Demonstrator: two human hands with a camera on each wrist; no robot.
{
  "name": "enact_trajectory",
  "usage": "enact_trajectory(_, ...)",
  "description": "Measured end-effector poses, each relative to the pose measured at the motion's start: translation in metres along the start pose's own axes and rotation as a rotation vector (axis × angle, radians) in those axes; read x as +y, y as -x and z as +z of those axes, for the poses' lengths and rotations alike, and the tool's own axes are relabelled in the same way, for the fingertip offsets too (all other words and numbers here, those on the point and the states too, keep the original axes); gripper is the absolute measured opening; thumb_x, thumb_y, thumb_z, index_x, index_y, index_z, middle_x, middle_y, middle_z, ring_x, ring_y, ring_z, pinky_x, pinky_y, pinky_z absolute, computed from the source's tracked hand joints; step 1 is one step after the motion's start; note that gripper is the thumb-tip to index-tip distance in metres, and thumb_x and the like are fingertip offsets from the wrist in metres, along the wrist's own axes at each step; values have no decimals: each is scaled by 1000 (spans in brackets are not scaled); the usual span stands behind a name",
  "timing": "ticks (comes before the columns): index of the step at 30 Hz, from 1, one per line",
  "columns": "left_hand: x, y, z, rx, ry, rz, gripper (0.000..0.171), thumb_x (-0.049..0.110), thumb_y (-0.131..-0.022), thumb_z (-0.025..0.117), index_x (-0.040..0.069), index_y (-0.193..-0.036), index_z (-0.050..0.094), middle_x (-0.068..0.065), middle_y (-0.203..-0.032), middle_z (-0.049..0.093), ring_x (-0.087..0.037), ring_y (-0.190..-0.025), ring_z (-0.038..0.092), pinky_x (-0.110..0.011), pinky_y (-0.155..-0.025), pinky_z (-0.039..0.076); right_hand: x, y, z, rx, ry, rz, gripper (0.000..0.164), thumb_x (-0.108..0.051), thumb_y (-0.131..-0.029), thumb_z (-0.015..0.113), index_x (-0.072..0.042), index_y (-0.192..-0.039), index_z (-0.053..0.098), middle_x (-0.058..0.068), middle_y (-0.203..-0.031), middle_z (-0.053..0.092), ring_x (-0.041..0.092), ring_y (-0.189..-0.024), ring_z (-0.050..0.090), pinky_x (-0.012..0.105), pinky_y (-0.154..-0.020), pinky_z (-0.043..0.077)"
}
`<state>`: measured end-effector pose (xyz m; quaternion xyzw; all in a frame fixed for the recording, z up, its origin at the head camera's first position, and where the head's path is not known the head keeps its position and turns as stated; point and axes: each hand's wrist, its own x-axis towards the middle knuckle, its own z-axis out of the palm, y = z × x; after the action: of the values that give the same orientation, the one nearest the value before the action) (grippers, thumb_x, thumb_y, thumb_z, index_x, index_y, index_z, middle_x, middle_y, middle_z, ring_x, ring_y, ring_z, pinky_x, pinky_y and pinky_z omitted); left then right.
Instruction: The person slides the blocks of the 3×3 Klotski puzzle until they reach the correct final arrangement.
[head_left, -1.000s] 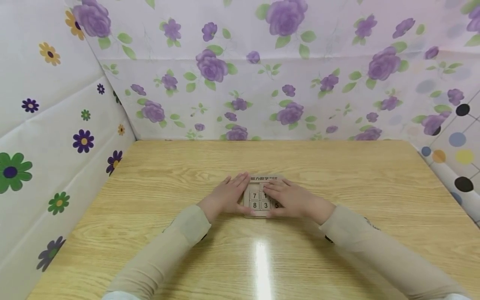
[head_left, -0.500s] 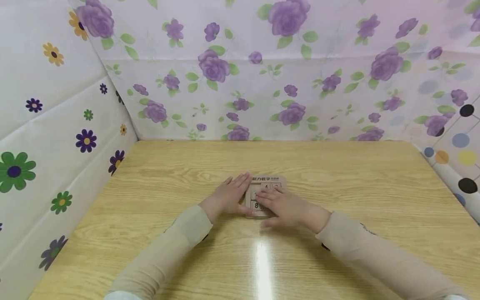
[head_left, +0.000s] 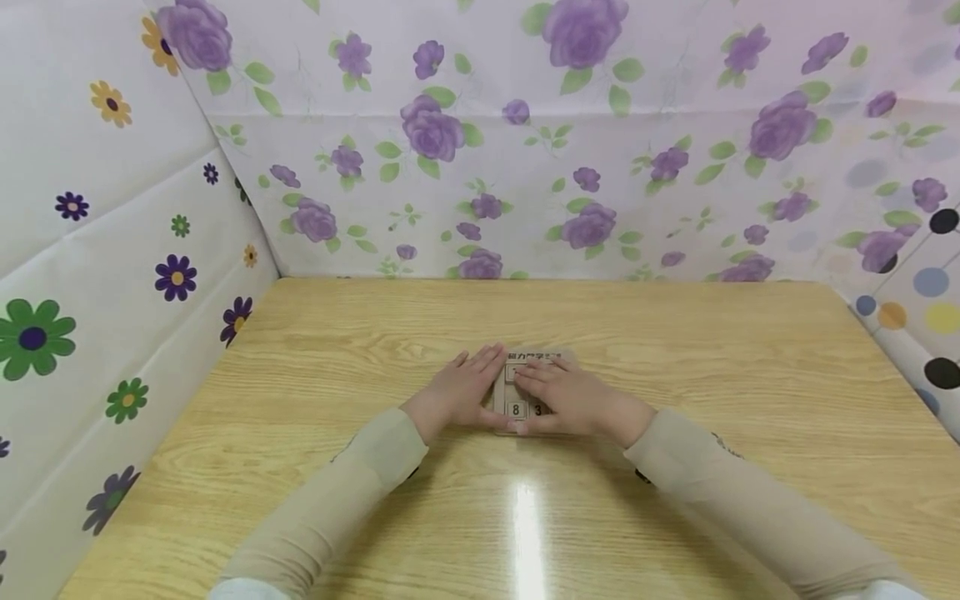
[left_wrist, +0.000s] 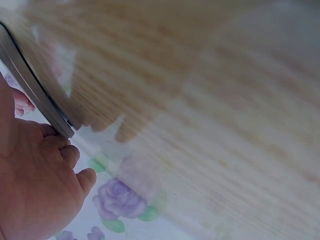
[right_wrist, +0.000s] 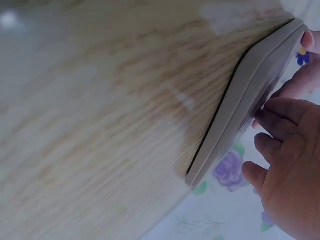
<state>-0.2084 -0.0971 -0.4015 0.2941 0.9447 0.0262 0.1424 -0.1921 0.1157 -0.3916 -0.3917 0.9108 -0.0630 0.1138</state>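
Lying flat on the table [head_left: 360, 350], just below the middle of the head view, the number sliding puzzle [head_left: 511, 391] sits between two hands. The left hand [head_left: 459, 392] rests along its left edge, fingers straight and thumb spread apart toward the near edge. The right hand [head_left: 583, 401] lies over the number tiles, fingers extended, its thumb close to the other. Tile 8 [head_left: 516, 409] shows at the puzzle's lower left; purple-rose cloth [head_left: 352, 242] fills the frame's upper part.
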Motion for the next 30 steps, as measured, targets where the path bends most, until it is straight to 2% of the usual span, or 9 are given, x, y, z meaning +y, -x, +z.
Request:
enact_trajectory(9, 0, 2, -5, 4, -6, -14, 114, 73, -76, 56, 9, -154, 5, -6, -161, 1, -20, -148, 4, -41, -121, 7, 1, 18, -12, 49, 53, -12, 79, -57, -91, 49, -1, -145, 37, 14, -152, 33, 33, -144, 21, 54, -118, 13)
enact_trajectory(17, -2, 2, -4, 25, 1, -8, 114, 73, -75, 57, 7, -153, 7, -7, -161, 3, -22, -148, 5, -43, -121, 8, 1, 36, -8, 57, 49, -17, 76, -53, -90, 54, 1, -142, 41, 16, -150, 38, 35, -142, 25, 54, -117, 18)
enact_trajectory(23, -2, 4, 0, 20, -2, -5, 114, 74, -75, 56, 7, -153, 7, -8, -160, 3, -23, -148, 6, -43, -121, 8, -6, 35, -1, 13, 31, -12, 76, -54, -91, 52, 0, -143, 40, 14, -151, 37, 32, -143, 26, 51, -118, 17)
enact_trajectory(30, 2, 2, 0, 15, -22, 1, 114, 74, -76, 56, 7, -153, 6, -8, -161, 5, -21, -148, 6, -43, -121, 9, -14, 27, 3, 19, 46, -18, 75, -56, -91, 50, -3, -143, 42, 12, -151, 37, 30, -143, 26, 53, -117, 18)
